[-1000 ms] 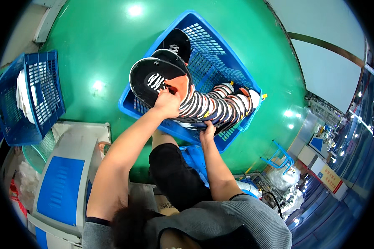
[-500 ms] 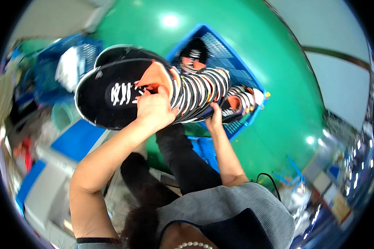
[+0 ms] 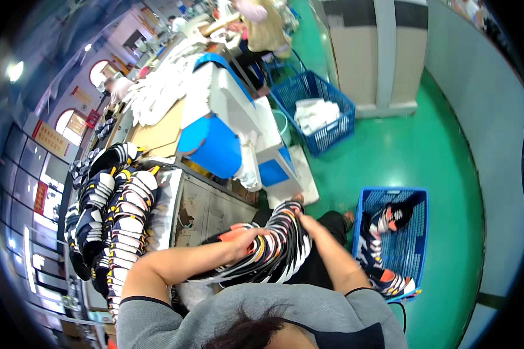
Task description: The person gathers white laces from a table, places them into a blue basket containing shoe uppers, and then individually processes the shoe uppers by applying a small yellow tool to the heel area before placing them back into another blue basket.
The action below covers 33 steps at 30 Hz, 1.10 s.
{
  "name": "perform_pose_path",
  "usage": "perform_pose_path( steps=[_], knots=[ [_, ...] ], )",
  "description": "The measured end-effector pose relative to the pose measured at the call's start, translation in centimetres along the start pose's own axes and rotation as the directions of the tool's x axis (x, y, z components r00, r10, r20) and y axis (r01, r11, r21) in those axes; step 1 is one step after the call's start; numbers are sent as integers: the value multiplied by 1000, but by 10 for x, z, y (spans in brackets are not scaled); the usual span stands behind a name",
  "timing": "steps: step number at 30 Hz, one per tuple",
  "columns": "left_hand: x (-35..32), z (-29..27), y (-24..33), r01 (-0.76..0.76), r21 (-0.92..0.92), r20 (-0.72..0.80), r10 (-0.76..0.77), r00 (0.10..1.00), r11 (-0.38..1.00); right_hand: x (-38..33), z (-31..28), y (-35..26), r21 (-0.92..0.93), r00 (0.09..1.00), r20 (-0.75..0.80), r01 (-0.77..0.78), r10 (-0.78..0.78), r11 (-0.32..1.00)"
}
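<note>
A thick, curved stack of nested shoe uppers [image 3: 288,244], black with white, orange and yellow edges, lies across the front of my body. My left hand [image 3: 249,241] is closed on its left part, near an orange lining. At the far right end of the stack, my right hand [image 3: 306,220] grips the edges, its fingertips partly hidden. On the metal-edged bench to my left stand long rows of similar uppers [image 3: 131,227]. More uppers [image 3: 393,218] lie inside the blue plastic basket [image 3: 424,238] on the floor to my right.
A blue and white machine [image 3: 215,145] stands on the bench ahead, beside brown cardboard [image 3: 160,131] and a white fabric pile [image 3: 163,96]. Another blue basket [image 3: 343,125] holds white cloth. Farther off, a person [image 3: 265,32] works by the table. A grey partition [image 3: 471,99] bounds the right.
My view has swung left, from the floor basket toward the bench. Both hands have carried the stack away from above the basket, which now sits at my right.
</note>
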<state>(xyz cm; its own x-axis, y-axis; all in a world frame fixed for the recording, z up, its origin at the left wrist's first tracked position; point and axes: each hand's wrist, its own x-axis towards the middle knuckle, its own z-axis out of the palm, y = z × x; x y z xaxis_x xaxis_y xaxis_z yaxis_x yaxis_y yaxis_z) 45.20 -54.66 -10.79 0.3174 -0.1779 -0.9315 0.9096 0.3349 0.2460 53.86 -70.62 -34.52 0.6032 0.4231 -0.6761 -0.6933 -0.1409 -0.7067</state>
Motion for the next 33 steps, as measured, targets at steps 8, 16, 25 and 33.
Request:
perform_pose_path(
  steps=[8,16,25,33],
  knots=[
    [10,-38,-50,-317,-64,44,320,946,946,-88,52,1,-431,871,-339,192,-355,882],
    [163,-89,-77,-527,-12,71,526,847,850,-68,60,-14,95,981,107,153,-163,984],
    [34,-84,-63,-207,-402,190,303,934,892,-139,88,-93,-899,618,106,394,-779,189],
    [-119,-156,-20,-387,-505,206,543,814,772,-121,98,-95,-822,668,461,570,-585,3]
  ],
)
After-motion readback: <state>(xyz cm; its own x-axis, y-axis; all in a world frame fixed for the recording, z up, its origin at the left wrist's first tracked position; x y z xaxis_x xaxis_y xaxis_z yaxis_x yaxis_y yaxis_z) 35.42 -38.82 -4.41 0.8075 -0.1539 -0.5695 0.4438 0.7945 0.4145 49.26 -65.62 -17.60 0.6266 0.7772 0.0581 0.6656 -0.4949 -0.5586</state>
